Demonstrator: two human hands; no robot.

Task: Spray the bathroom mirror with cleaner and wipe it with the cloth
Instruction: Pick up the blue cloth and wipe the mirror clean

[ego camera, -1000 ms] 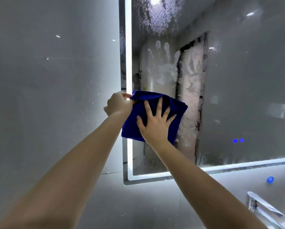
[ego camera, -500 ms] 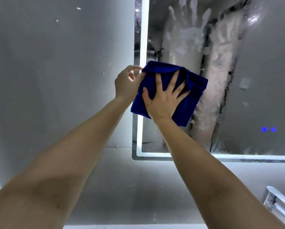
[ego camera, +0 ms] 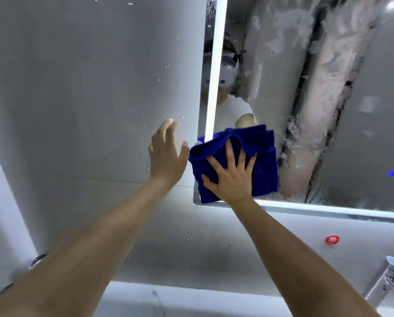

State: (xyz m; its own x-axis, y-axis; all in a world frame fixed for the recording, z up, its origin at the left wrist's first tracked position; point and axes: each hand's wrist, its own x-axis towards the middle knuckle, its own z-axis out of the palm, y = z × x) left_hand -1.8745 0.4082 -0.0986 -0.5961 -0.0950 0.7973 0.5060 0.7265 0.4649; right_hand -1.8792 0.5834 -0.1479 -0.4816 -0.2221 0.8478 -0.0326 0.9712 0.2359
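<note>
Right grip seemingly flat on one cloth

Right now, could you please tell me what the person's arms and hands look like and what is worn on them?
Both forearms are bare: no sleeves, watch or bands show. The left hand and right hand are ungloved, with no rings visible. Only the mirror shows clothing: a white short sleeve in the reflection.

right hand flat on blue cloth, mirror corner, left hand free
</note>
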